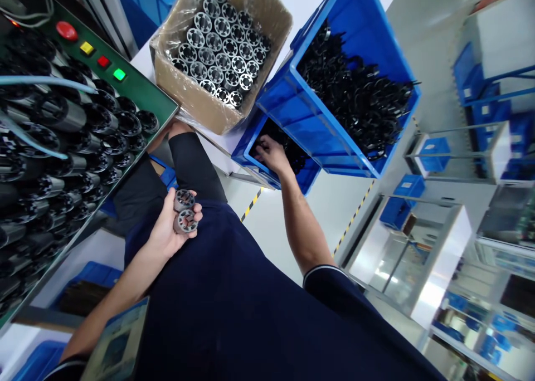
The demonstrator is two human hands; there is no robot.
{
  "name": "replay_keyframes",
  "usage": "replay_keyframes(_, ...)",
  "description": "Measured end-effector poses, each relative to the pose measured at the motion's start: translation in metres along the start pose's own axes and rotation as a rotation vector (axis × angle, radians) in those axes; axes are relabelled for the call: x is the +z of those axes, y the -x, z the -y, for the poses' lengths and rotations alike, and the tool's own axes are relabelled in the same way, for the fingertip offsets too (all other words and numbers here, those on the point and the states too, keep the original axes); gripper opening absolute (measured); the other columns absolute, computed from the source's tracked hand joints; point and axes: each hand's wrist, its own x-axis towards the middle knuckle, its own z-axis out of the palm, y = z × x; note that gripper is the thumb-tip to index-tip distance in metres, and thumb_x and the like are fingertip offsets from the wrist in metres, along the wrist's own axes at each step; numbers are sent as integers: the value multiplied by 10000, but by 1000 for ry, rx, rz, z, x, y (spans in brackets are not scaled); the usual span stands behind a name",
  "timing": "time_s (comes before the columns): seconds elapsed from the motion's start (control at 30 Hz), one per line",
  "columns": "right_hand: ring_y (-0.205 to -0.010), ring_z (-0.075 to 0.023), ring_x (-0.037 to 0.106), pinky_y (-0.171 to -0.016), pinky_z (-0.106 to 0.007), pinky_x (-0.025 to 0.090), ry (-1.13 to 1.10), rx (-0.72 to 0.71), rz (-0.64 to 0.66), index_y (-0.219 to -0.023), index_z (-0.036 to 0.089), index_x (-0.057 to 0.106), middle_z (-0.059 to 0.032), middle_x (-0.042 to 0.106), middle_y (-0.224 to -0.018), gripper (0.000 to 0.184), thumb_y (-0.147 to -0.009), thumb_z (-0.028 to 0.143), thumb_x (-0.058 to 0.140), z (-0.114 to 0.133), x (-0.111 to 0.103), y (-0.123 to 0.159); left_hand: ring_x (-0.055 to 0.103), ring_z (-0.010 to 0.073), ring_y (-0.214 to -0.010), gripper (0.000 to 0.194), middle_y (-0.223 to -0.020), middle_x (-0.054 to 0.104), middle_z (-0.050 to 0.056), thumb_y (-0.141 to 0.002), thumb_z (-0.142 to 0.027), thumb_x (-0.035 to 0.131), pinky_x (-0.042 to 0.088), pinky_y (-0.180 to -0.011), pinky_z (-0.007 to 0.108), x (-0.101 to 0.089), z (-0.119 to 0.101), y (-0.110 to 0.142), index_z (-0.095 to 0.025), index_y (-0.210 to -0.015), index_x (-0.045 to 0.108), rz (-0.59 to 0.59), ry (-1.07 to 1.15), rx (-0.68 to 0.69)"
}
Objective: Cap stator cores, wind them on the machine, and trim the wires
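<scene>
Reaching to the far side, your right hand (271,154) is at the mouth of the small blue bin (311,176), fingers bent in over the black parts (296,154). Those parts lie directly under that grip, so your right is much the nearer hand to them; whether it has pinched one, you cannot tell from here, as the fingertips are lost against the dark pile. No single long axis can be made out in it.

Your left hand (164,231) is well apart, near and to the left, in front of your body. That grip is closed around two metal rings (183,210), thumb along their left, fingers wrapping their right. The rings touch side by side, one farther than the other, with their notched end faces turned up toward you. From your right grip, they lie left and nearer.

The large blue bin (309,113) is just to the right of the small one. Far and left, the cardboard box (200,111) of silver rings (223,62) rests on the counter (144,63).
</scene>
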Motion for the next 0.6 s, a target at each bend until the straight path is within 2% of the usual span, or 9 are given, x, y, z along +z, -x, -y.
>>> replay_keyframes(0.07,-935,-297,863,-1022,-535,737,-34,10,-58,-1440,241,711,-100,852,-1179,462,-1050,484,663,-3,-6,12,683,189,-556,592,-816,652,26,-1315,-563,254,473,-301,242,-3,1,-1,-214,-1158,706,-9,-30,38)
replay_keyframes(0.13,-898,-303,854,-1021,-559,733,-57,12,-142,-1460,235,680,-101,845,-1150,511,-1040,526,681,-3,-13,26,688,199,-562,600,-819,665,36,-1314,-551,232,478,-303,251,-4,0,0,-214,-1166,705,-7,-45,65)
replay_keyframes(0.27,-1048,-335,863,-1094,-585,719,-118,-30,-271,-1404,242,672,-137,867,-1207,506,-1050,600,719,16,-20,64,664,194,-557,616,-807,647,35,-1314,-547,219,461,-305,239,2,-4,2,-213,-1139,706,0,10,77)
replay_keyframes(0.37,-1261,-311,872,-1151,-519,711,-263,-184,-264,-1427,295,721,-105,881,-1342,438,-1117,602,769,58,-12,102,718,180,-608,608,-845,668,43,-1314,-608,290,501,-353,207,13,-7,-2,-200,-1130,701,-44,142,3)
replay_keyframes(0.47,-1284,-275,874,-1156,-474,718,-410,-392,-183,-1418,336,825,-61,887,-1364,335,-1146,530,844,112,1,139,726,150,-597,614,-829,667,36,-1314,-639,312,436,-359,151,23,-6,-9,-192,-1099,673,-81,226,-83)
replay_keyframes(0.53,-1271,-263,868,-1171,-470,718,-427,-491,-127,-1403,343,878,-54,898,-1348,289,-1155,490,857,144,9,159,673,134,-537,581,-779,638,11,-1314,-637,341,313,-332,141,24,0,-13,-207,-1089,661,-56,172,-38)
replay_keyframes(0.6,-1277,-268,858,-1178,-474,721,-427,-572,-107,-1358,346,921,-53,914,-1292,257,-1136,474,895,166,16,172,618,128,-490,509,-747,628,-11,-1288,-656,468,251,-330,161,21,9,-13,-224,-1124,681,18,49,96)
